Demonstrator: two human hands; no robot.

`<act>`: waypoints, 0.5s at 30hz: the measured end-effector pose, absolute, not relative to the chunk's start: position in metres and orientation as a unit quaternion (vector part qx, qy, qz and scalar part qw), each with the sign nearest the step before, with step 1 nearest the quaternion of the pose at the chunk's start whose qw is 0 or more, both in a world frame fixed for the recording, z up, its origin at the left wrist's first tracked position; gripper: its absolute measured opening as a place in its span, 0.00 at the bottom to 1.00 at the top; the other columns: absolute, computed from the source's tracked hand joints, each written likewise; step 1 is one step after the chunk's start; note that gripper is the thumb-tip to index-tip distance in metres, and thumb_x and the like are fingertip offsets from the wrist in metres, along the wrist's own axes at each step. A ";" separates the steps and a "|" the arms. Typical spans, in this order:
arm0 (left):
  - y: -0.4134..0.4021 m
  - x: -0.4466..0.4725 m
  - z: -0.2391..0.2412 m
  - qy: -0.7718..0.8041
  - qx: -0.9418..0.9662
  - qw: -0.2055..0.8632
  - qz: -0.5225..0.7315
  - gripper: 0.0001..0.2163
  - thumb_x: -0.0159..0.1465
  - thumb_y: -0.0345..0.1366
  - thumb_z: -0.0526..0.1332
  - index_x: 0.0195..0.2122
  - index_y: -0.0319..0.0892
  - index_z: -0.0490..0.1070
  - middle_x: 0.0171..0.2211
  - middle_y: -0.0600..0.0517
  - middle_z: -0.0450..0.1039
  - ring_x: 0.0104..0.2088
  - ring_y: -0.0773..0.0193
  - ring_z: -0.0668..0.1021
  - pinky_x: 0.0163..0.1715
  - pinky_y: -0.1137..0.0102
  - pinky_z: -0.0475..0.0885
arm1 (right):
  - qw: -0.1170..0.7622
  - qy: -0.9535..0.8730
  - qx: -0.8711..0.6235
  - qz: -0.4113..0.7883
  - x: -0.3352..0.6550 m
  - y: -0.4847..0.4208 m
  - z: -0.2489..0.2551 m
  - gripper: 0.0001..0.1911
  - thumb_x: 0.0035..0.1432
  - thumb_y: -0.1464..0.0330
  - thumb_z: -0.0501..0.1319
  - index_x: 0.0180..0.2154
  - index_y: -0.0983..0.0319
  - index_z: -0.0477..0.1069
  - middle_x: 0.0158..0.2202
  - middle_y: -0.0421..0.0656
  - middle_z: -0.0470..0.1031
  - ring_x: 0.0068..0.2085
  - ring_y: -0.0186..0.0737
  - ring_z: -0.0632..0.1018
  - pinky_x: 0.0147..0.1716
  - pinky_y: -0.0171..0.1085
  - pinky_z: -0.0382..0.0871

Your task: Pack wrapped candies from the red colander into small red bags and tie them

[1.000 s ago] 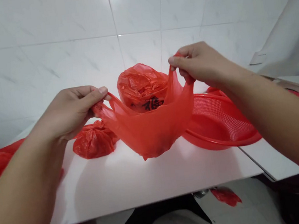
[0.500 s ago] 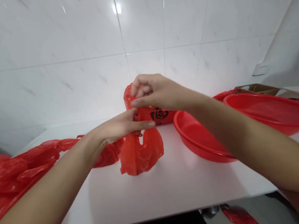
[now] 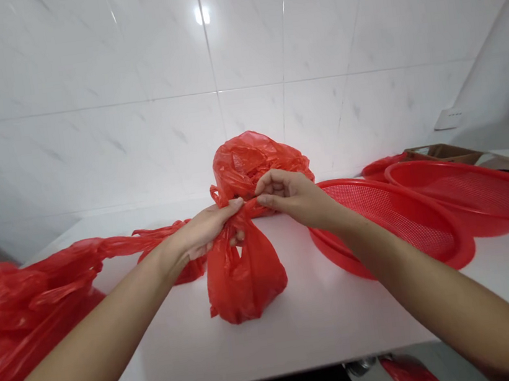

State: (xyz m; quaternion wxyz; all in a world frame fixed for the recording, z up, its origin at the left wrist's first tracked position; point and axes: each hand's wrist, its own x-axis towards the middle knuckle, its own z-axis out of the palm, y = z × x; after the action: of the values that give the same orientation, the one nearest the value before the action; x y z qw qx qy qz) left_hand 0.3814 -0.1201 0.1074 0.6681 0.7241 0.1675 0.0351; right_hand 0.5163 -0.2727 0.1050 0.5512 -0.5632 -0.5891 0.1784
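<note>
A red plastic bag hangs bunched over the table's middle, its lower part rounded. My left hand is closed round its gathered neck, thumb on top. My right hand pinches a twisted strand of the same bag just to the right of that thumb. A small loop of the bag sticks up above my left hand. Behind both hands sits another crumpled red plastic bag, close to the wall. What is inside the held bag cannot be seen.
Two red mesh baskets stand on the white table at the right, with a cardboard box behind. A heap of red plastic bags lies at the left. The tiled wall borders the table's back. A red bag is below the front edge.
My right hand has come down and to the right, drawing out a strand of the bag. The bag behind now shows its crumpled top; its black print is no longer visible.
</note>
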 end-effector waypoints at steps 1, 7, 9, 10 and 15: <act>-0.119 0.380 0.107 0.139 0.740 0.657 0.025 0.16 0.62 0.49 0.60 0.29 0.40 0.72 0.22 0.52 0.71 0.22 0.69 0.70 0.29 0.70 0.70 | 0.563 -0.597 -0.537 0.196 0.510 -0.279 0.105 0.07 0.59 0.67 0.62 0.38 0.61 0.67 0.31 0.38 0.71 0.33 0.33 0.74 0.34 0.35 0.72; -0.115 0.374 0.113 0.063 0.852 0.519 0.007 0.09 0.58 0.43 0.65 0.36 0.46 0.79 0.33 0.52 0.75 0.30 0.67 0.74 0.32 0.72 0.70 | 0.628 -0.559 -0.512 0.174 0.495 -0.274 0.087 0.07 0.64 0.64 0.56 0.41 0.60 0.68 0.39 0.41 0.73 0.41 0.34 0.75 0.44 0.38 0.70; -0.117 0.375 0.112 0.058 0.879 0.474 0.004 0.07 0.58 0.40 0.64 0.36 0.46 0.79 0.33 0.53 0.75 0.30 0.67 0.73 0.31 0.72 0.70 | 0.622 -0.528 -0.550 0.177 0.500 -0.259 0.071 0.11 0.66 0.64 0.52 0.45 0.59 0.68 0.43 0.42 0.73 0.46 0.36 0.73 0.49 0.40 0.67; -0.119 0.376 0.110 0.054 0.891 0.451 0.014 0.06 0.59 0.37 0.63 0.35 0.45 0.78 0.33 0.53 0.75 0.30 0.67 0.74 0.31 0.72 0.69 | 0.618 -0.518 -0.562 0.185 0.503 -0.253 0.063 0.12 0.66 0.63 0.51 0.45 0.59 0.68 0.44 0.42 0.73 0.47 0.36 0.73 0.51 0.40 0.65; -0.132 0.384 0.088 0.080 0.935 0.291 0.187 0.11 0.52 0.21 0.52 0.29 0.43 0.67 0.24 0.57 0.69 0.27 0.68 0.72 0.27 0.73 0.65 | 0.649 -0.474 -0.524 0.283 0.509 -0.240 0.038 0.12 0.63 0.65 0.53 0.46 0.58 0.70 0.44 0.42 0.73 0.47 0.38 0.72 0.51 0.40 0.65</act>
State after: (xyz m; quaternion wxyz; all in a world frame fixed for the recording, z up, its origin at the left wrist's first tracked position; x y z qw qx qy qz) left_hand 0.3841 -0.1316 0.0880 0.2908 0.9349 0.0803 0.1870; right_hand 0.5094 -0.2405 0.0383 0.6486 -0.5239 -0.4738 0.2834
